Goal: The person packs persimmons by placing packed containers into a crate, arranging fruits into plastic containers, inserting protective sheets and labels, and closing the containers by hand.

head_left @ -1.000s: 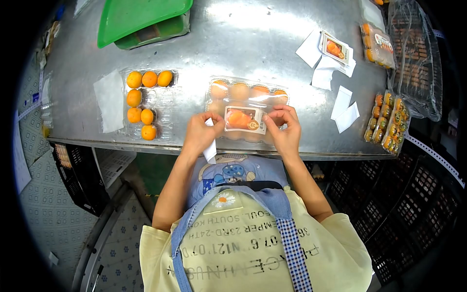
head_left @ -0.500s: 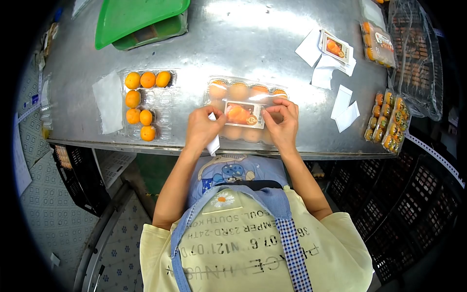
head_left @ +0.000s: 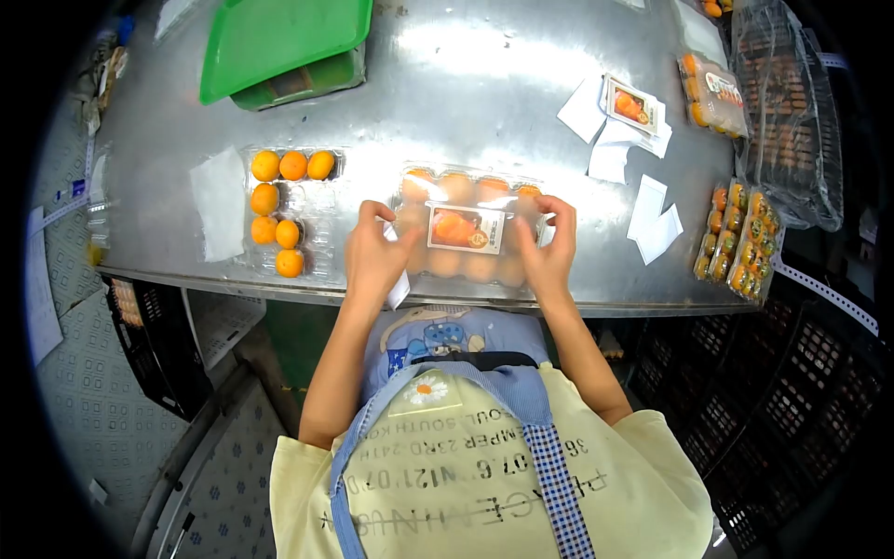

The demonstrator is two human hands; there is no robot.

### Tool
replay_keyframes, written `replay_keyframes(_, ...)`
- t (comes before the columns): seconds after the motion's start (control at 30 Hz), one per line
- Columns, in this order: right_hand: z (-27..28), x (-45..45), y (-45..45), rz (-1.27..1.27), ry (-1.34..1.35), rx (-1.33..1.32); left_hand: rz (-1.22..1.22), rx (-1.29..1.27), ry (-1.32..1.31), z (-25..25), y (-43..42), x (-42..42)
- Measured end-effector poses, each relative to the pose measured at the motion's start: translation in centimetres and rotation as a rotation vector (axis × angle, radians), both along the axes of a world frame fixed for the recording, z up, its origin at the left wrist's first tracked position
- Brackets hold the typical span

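A closed clear clamshell box (head_left: 447, 265) of orange fruit lies in front of me, with a printed picture label (head_left: 466, 228) flat on its lid. My left hand (head_left: 377, 256) is closed around the box's left edge, thumb on the lid, and a white paper slip (head_left: 399, 291) sticks out under that hand. On the right edge, my right hand (head_left: 549, 247) grips the same box, fingers curled at the side and thumb on top. To the left, an open clear tray (head_left: 317, 224) holds several loose orange fruits (head_left: 264, 197), beside a white sheet (head_left: 219, 210).
A stack of labels (head_left: 631, 107) and folded white papers (head_left: 652, 219) lie to the right. Packed fruit boxes (head_left: 740, 238) stand near the table's right edge. A green tray (head_left: 289, 47) sits on a container at the back left. Black crates (head_left: 792, 373) are below right.
Both hands have left the label and moved outward to the sides of the box. The label now lies uncovered on the lid. The whole view has shifted slightly.
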State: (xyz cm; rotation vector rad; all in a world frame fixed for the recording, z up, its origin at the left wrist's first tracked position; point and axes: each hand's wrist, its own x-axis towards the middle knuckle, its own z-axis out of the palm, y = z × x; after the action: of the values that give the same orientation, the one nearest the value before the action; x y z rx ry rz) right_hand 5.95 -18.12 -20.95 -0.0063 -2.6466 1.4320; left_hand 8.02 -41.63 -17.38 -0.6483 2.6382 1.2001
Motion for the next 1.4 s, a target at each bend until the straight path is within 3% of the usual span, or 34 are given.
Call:
replay_keyframes(0.07, 2.7, 0.5, -0.1, 0.361, -0.331, -0.29, 0.159, 0.366, 0.103, 3.1, 1.4, -0.4)
replay_keyframes(0.13, 6.4, 1.4, -2.2, 0.62, -0.458, -0.474, 0.241, 0.679, 0.28, 4.1, 4.1, -0.8)
replay_keyframes(0.17, 7.0, 1.9, -2.4, 0.591, -0.441, -0.489, 0.29, 0.823, 0.319, 4.5, 5.8, -0.8)
replay_keyframes(0.23, 6.7, 3.0, -1.7, 0.467, -0.454, -0.457, -0.099, 0.63, 0.319, 3.7, 6.9, -1.0)
replay_keyframes(0.27, 5.6, 2.7, -0.1, 0.317, -0.507, -0.544, -0.109, 0.671, 0.228, 4.2, 6.4, -0.7)
replay_keyframes(0.3, 4.5, 2.3, 2.3, 0.168, -0.561, -0.632, -0.091, 0.567, 0.32, 3.5, 5.6, -0.7)
replay_keyframes(0.33, 3.6, 1.3, 4.8, -0.021, -0.393, -0.568, -0.07, 0.461, 0.407, 1.7, 4.6, -0.6)
replay_keyframes(0.37, 3.1, 0.2, 7.8, -0.187, -0.347, -0.735, -0.048, 0.35, 0.495, 0.1, 3.4, -0.4)
replay_keyframes(0.4, 2.8, -0.8, 11.0, -0.341, -0.301, -1.041, -0.008, 0.043, 0.418, -0.9, 2.3, 0.3)
replay_keyframes(0.47, 2.1, -1.9, 15.2, -0.497, -0.229, -1.499, 0.147, 0.068, 0.218, -4.4, 1.1, 1.0)
replay_keyframes(0.5, 0.0, -1.7, 15.6, -0.384, -0.331, -1.483, 0.226, 0.083, 0.123, -5.7, 0.7, 1.0)
replay_keyframes(0.53, -4.1, -0.8, 16.8, -0.267, -0.429, -1.46, 0.222, 0.259, 0.003, -6.1, 0.6, 0.7)
replay_keyframes(0.57, -6.3, -0.1, 17.6, -0.149, -0.527, -1.428, 0.159, 0.201, 0.004, -6.5, 0.7, 0.6)
replay_keyframes(0.63, -6.0, 1.7, 11.5, -0.14, -0.694, -0.807, 0.052, 0.076, 0.005, -7.0, 0.9, 0.8)
replay_keyframes(0.7, -5.8, 2.3, 6.7, -0.001, -0.743, -0.54, 0.012, 0.07, -0.067, -6.7, 0.6, 0.5)
replay_keyframes(0.77, -2.9, 2.6, 2.9, 0.088, -0.583, -0.508, 0.022, 0.257, -0.181, -4.5, 0.6, 1.2)
replay_keyframes(0.83, -2.5, 2.7, 2.9, 0.063, -0.585, -0.5, 0.008, 0.33, -0.11, -4.6, 0.6, 2.3)
replay_keyframes(0.9, -5.7, 3.7, 4.3, 0.006, -0.385, -0.339, -0.084, 0.324, 0.136, -4.7, 1.1, 3.8)
replay_keyframes(0.93, -5.0, 3.9, 4.3, 0.048, -0.411, -0.401, -0.084, 0.35, 0.127, -3.3, 0.8, 4.5)
replay_keyframes(1.07, 2.2, 5.2, 0.0, 0.229, -0.379, -0.549, -0.138, 0.299, 0.347, -0.5, -1.9, 9.0)
replay_keyframes(1.2, 3.1, 7.1, -7.6, 0.461, -0.372, -0.515, 0.063, 0.432, 0.24, 3.2, -9.4, 16.2)
replay_keyframes(1.3, 5.7, 10.1, -16.2, 0.7, -0.426, -0.517, 0.327, 0.784, 0.423, 2.3, -17.1, 22.4)
replay_keyframes(1.33, 5.8, 11.2, -19.1, 0.824, -0.329, -0.399, 0.379, 0.365, 0.317, 3.5, -19.3, 24.5)
replay_keyframes(1.4, 7.7, 14.0, -25.1, 0.907, -0.406, -0.409, 0.516, 0.261, 0.361, 4.0, -22.6, 28.5)
